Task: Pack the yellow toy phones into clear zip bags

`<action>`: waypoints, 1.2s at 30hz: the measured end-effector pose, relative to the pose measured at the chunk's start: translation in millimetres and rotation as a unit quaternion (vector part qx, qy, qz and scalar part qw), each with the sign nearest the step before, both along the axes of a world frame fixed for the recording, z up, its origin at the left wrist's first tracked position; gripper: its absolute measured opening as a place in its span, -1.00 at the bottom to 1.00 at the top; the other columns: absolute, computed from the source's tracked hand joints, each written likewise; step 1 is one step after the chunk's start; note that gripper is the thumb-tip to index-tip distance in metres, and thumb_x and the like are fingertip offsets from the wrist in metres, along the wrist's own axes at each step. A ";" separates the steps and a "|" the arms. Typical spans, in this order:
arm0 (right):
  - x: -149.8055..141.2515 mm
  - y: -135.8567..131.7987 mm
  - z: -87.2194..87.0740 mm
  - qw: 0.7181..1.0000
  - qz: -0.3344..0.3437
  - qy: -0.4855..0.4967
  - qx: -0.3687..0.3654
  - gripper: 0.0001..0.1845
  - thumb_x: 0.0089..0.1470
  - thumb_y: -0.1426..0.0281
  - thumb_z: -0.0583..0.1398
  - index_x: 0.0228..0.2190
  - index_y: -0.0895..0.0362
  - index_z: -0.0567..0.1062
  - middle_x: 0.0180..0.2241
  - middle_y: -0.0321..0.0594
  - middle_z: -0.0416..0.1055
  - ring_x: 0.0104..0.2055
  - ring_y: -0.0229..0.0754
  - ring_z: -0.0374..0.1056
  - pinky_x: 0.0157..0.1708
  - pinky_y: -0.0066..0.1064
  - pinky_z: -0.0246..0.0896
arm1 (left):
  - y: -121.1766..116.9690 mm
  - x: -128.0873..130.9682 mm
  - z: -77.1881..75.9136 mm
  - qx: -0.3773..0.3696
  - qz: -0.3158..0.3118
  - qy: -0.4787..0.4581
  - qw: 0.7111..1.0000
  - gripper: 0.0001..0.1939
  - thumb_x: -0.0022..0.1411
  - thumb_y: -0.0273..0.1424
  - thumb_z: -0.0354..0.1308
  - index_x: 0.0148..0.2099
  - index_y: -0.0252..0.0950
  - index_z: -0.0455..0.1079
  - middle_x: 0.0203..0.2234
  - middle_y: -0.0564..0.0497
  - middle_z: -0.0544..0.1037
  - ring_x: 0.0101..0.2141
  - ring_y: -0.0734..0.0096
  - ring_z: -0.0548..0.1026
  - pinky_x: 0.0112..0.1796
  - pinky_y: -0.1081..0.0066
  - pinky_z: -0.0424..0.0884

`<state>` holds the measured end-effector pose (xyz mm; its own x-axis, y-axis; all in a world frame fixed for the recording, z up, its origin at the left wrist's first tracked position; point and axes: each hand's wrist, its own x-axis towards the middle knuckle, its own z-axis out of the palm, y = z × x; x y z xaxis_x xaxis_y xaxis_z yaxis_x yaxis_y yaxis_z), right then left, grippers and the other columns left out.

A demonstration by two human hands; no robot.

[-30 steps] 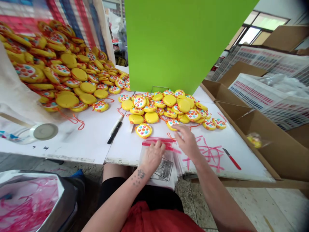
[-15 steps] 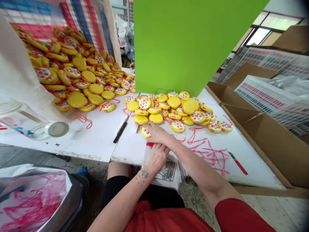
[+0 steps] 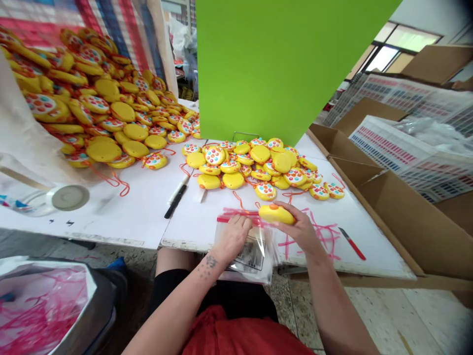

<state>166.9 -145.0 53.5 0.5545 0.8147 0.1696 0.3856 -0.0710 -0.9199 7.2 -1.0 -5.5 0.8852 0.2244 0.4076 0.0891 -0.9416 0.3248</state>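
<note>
Right hand (image 3: 300, 228): thumb and fingers closed around one yellow button toy (image 3: 275, 214), tilted on edge, orange spot upward.
Left hand (image 3: 233, 239): fingers curled over the red-edged top of the clear zip bags (image 3: 266, 246); whether they pinch a bag is hidden.
Held toy's place: within the right grip, just beside the bags' red edge.
Toy heap (image 3: 260, 154): beyond both hands, coloured buttons showing on some.
Pink strips (image 3: 327, 235): just right of the right grip.
Red-handled knife (image 3: 354, 245): farther right of that grip, past the strips.
</note>
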 end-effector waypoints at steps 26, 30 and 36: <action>-13.6 28.7 -30.2 0.981 -0.097 -0.156 -0.068 -0.52 0.22 0.05 0.01 -0.13 0.06 0.56 -0.18 -0.08 0.51 -0.07 0.02 0.37 -0.02 -0.16 0.20 | 4.1 4.2 0.1 -0.049 0.014 -0.107 0.993 -0.93 0.32 -0.43 0.05 -0.21 -0.31 0.33 -0.05 -0.14 0.47 -0.02 0.22 0.39 0.01 0.17 0.32; -11.8 11.2 -25.3 0.973 -0.146 -0.108 -0.144 -0.55 0.17 0.05 0.06 -0.12 0.05 0.55 -0.54 -0.24 0.46 -0.45 -0.06 0.39 -0.37 -0.28 0.23 | 7.5 7.2 -0.5 -0.161 0.004 -0.085 0.983 -0.96 0.30 -0.47 0.08 -0.24 -0.30 0.33 0.00 -0.17 0.48 0.01 0.21 0.41 0.05 0.15 0.32; -28.9 16.3 -37.9 0.985 -0.086 -0.068 -0.133 -0.51 0.12 0.33 0.06 0.08 0.05 0.42 -0.54 -0.31 0.46 -0.55 -0.17 0.33 -0.47 -0.34 0.25 | 18.4 7.2 18.9 -0.215 -0.015 0.016 0.976 -0.95 0.27 -0.43 0.10 -0.28 -0.28 0.35 -0.14 -0.10 0.55 -0.05 0.17 0.44 0.02 0.13 0.28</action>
